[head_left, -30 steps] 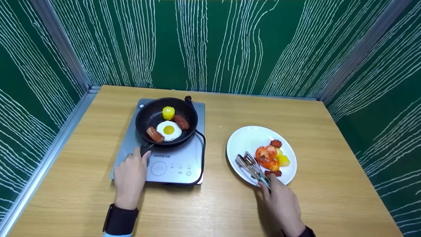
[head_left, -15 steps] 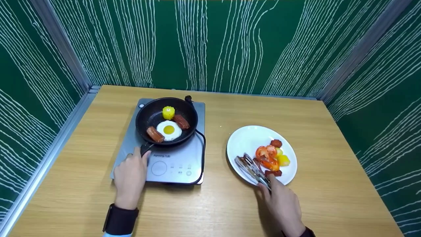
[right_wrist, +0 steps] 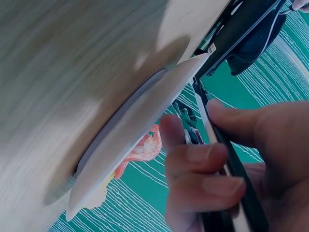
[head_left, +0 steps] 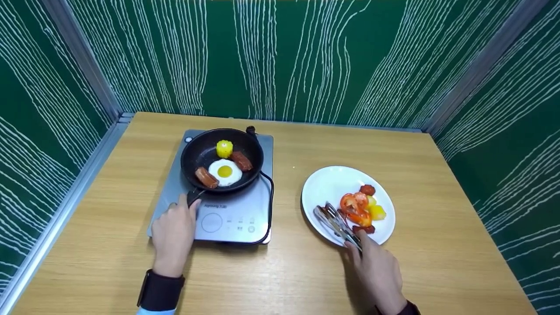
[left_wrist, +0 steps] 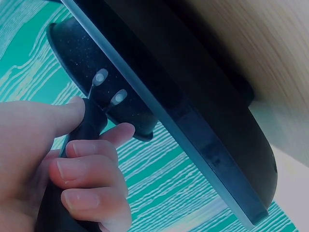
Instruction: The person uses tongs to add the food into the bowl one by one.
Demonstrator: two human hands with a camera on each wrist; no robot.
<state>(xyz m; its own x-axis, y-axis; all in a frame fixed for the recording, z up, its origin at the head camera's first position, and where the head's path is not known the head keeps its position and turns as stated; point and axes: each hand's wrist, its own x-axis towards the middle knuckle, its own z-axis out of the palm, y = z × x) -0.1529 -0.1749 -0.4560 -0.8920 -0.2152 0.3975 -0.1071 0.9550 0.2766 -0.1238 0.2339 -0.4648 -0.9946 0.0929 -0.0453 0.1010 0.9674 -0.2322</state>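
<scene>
My left hand [head_left: 173,234] grips the black handle [left_wrist: 89,118] of a frying pan [head_left: 199,151]. Inside the pan lie a fried egg [head_left: 225,171], a yellow corn piece [head_left: 224,149] and two reddish-brown meat pieces [head_left: 242,161]. Metal tongs [head_left: 339,225] are held in my right hand [head_left: 378,271], fingers and thumb around their dark-edged arms in the right wrist view. Their tips are low over the left part of a white plate [head_left: 321,183]. Beside them are red shrimp-like food [head_left: 355,208], yellow chunks [head_left: 377,213] and brown pieces [head_left: 367,190]. What lies under the tips is unclear.
The pan sits on a silver induction cooker [head_left: 170,210], with a black cord [head_left: 271,205] along its right side. Wooden tabletop [head_left: 284,271] lies between cooker and plate. Green walls [head_left: 297,57] with white streaks enclose the back and sides.
The tongs' tips spread slightly half a second ago and are now a little closer together, still over the plate. My left hand, the pan and its food stay in place.
</scene>
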